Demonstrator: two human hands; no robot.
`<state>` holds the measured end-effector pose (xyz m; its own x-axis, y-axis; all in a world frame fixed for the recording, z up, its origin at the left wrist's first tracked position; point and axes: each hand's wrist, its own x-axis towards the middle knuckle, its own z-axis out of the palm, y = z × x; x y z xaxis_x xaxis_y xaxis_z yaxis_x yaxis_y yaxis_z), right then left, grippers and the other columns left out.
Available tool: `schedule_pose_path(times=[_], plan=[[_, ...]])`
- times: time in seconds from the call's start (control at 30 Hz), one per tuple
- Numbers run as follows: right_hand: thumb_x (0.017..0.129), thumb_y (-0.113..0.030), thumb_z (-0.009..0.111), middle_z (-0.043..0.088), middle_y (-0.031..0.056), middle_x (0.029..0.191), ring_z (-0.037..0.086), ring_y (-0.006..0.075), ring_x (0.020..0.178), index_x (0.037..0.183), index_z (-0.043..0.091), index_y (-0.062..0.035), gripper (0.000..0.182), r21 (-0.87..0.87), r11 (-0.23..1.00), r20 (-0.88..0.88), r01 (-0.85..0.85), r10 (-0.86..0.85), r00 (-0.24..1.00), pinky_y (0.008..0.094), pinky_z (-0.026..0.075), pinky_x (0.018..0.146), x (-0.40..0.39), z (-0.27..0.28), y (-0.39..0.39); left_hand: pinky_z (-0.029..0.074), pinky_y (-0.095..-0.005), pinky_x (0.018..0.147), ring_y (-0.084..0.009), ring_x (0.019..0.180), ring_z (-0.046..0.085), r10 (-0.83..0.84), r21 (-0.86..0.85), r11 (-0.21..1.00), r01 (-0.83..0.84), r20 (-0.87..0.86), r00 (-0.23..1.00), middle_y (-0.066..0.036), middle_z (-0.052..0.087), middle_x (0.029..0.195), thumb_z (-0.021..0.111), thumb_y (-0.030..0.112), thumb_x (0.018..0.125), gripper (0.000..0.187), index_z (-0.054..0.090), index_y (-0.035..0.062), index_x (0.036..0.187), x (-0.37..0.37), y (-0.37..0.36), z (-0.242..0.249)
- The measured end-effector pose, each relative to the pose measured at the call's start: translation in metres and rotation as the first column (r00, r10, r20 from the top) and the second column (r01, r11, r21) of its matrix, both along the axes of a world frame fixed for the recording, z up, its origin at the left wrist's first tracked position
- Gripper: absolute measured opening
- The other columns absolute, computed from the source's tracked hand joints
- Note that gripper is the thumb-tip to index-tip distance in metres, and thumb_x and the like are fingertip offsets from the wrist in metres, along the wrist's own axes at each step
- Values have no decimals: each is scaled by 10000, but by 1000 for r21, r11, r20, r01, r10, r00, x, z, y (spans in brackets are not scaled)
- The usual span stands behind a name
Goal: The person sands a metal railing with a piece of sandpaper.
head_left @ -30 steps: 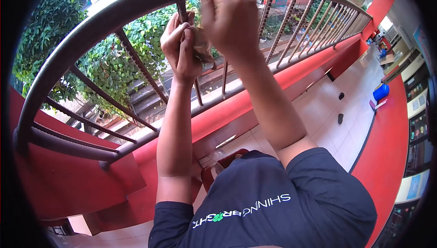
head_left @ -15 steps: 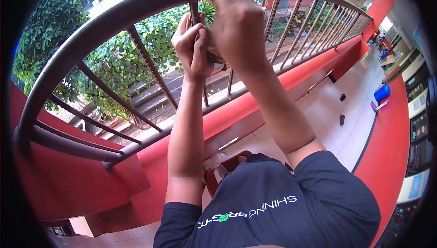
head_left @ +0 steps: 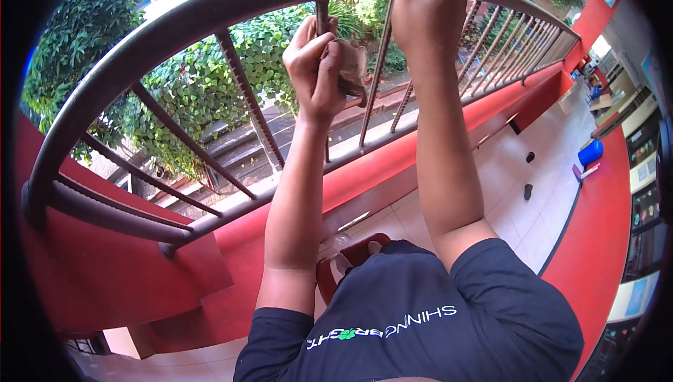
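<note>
My left hand (head_left: 314, 70) is closed round an upright bar (head_left: 322, 12) of the railing, just under the top rail. A brown, crumpled, sheet-like piece (head_left: 352, 66) sticks out from this grip on the right side. Higher up, my right hand (head_left: 431, 14) presses on the thick, dark, curved top rail (head_left: 259, 0), its fingers bent over it at the frame's upper edge. A small pale bit shows beside those fingertips; I cannot tell what it is.
Ribbed bars (head_left: 242, 80) run down to a lower rail above a red ledge (head_left: 350, 182). Leafy plants (head_left: 189, 80) and steps lie beyond. Below me is a red stool-like seat (head_left: 326, 280). Dark slippers (head_left: 528, 191) and a blue bucket (head_left: 590, 152) are on the right.
My right hand has moved right along the top rail, away from my left hand. The left hand keeps its hold on the bar, and the brown piece shows more clearly.
</note>
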<state>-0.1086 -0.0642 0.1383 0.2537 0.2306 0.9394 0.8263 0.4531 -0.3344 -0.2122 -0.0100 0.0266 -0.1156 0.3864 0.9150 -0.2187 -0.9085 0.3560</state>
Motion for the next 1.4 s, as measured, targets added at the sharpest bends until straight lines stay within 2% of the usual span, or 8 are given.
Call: schedule_pose_path(times=[0.37,0.7,0.93,1.0,1.13,1.2,1.3,1.4], plan=[[1033,-141,481,728,246,1100,724,343,1006,1146,722,55,331,235,972,245,-27,-32,969,413,565,893,-36,-9,13,426,-379,693,-324,747,560,11,143,990,-11,2,1000,-199,579,822,578,173,839,263,602,-80,773,-2,2,9],[1047,-265,467,730,236,1118,708,312,1056,1203,722,-2,398,-879,463,-170,-118,-71,983,397,518,971,-104,111,-90,393,-406,682,-337,748,504,-25,124,992,19,46,999,-194,515,803,579,139,819,227,553,-73,744,1,-7,10],[1085,-213,391,691,226,1175,672,282,1074,1286,670,-22,394,-508,522,778,685,-63,625,397,576,889,-22,73,-10,410,-400,715,-346,761,527,-26,116,993,28,-19,999,-203,532,828,577,120,817,218,540,-77,729,-5,-5,8],[966,-235,620,714,249,840,719,403,878,891,745,37,308,-437,891,300,-123,273,914,473,544,924,-62,45,-3,433,-405,751,-358,807,565,-9,163,987,11,-12,1000,-211,563,852,564,138,832,222,600,-73,769,-6,-9,14],[971,-185,622,734,211,1033,703,378,1025,1044,742,4,235,-341,898,259,-277,373,891,445,530,955,-90,19,-28,473,-401,931,-320,1004,648,-443,-419,757,501,233,866,-241,673,1115,554,208,921,323,677,-85,979,-9,-9,5],[996,-150,599,726,185,1187,659,339,1199,1192,733,-22,269,71,969,358,-235,195,913,417,490,1045,-33,-11,-6,478,-395,926,-323,991,646,19,232,973,14,-143,990,-255,665,1116,563,180,904,311,662,-109,962,-15,0,7],[1088,-225,482,650,187,1361,619,289,1267,1282,694,-11,357,310,944,-262,-115,201,944,399,434,1119,49,-56,18,456,-382,805,-337,841,596,-15,100,995,12,28,999,-240,620,953,595,150,813,267,616,-115,833,-2,-4,6],[960,-93,614,616,186,1395,510,357,1385,1324,681,-87,370,273,958,285,-88,7,958,426,381,1187,35,-69,22,463,-394,874,-363,924,626,-32,94,995,27,50,998,-270,641,1028,595,157,816,289,620,-126,866,-5,-2,4]])
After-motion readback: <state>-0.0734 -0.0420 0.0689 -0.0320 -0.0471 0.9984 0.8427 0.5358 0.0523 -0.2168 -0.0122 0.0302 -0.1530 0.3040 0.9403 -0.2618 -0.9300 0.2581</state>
